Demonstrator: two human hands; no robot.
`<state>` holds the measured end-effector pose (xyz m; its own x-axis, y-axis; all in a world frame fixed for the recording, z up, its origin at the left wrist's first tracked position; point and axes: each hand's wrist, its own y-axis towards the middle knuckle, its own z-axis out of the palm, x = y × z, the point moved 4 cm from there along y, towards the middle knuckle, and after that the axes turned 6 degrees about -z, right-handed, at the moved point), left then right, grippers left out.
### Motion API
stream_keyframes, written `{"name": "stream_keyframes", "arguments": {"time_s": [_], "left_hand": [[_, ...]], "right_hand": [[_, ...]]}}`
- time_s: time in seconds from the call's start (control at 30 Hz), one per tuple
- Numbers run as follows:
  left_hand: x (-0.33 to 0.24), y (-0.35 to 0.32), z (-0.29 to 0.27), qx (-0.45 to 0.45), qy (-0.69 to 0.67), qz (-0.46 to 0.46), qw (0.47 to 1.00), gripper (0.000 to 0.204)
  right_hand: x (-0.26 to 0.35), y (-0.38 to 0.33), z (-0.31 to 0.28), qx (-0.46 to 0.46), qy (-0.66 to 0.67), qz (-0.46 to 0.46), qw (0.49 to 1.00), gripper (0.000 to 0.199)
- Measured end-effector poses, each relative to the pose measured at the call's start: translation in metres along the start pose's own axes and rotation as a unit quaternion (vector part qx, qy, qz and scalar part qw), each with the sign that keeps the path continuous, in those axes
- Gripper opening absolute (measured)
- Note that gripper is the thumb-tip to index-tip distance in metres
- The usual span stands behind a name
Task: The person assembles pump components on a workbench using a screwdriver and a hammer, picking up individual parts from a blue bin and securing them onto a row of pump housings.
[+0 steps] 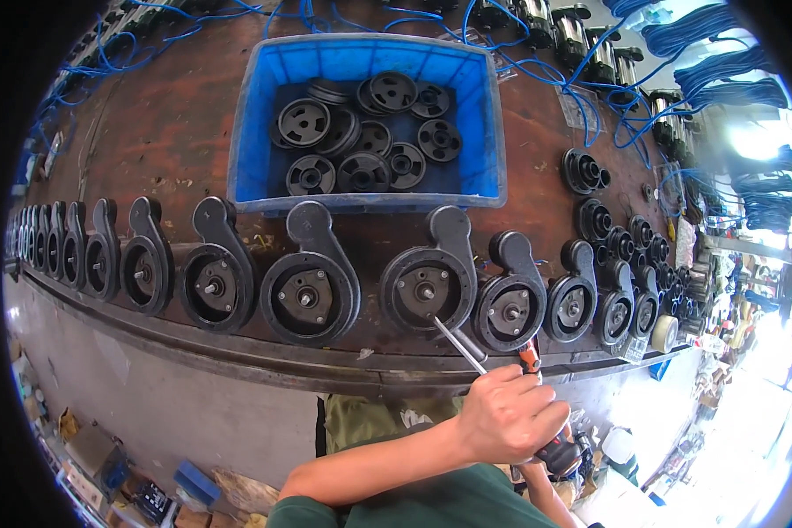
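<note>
Black pump housings (308, 295) line the bench edge, nearer us than the blue crate (264, 132) of loose discs (361, 132); from the head view, we judge none yet fitted with a disc. Our left hand (510, 414) is curled tight around a screwdriver (462, 341), tip at one housing (427, 286). Our right hand is hidden beneath; its fingers we cannot tell.
</note>
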<state>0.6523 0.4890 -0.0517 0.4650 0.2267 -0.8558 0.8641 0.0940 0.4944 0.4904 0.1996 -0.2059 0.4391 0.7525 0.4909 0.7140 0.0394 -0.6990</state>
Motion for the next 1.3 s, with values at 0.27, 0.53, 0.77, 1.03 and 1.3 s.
{"name": "stream_keyframes", "arguments": {"time_s": [0.27, 0.53, 0.77, 1.03, 1.3], "left_hand": [[0.004, 0.017, -0.017, 0.005, -0.043, -0.052, 0.998, 0.025], [-0.001, 0.03, -0.005, -0.021, -0.005, -0.026, 0.999, 0.023], [-0.006, 0.028, 0.009, -0.034, 0.029, -0.031, 0.999, 0.029], [-0.01, 0.022, 0.005, -0.034, 0.036, -0.033, 0.998, 0.025], [-0.003, 0.023, 0.008, -0.043, 0.042, -0.052, 0.997, 0.022]], "right_hand": [[0.002, -0.02, -0.006, -0.033, 0.035, -0.013, 0.999, 0.018], [0.159, -0.093, -0.114, -0.062, 0.29, -0.205, 0.933, 0.041], [0.197, -0.126, -0.157, -0.134, 0.353, -0.283, 0.882, 0.045], [0.238, -0.109, -0.193, -0.227, 0.058, -0.259, 0.937, 0.019], [0.254, -0.101, -0.192, -0.207, 0.089, -0.389, 0.893, 0.028]]}}
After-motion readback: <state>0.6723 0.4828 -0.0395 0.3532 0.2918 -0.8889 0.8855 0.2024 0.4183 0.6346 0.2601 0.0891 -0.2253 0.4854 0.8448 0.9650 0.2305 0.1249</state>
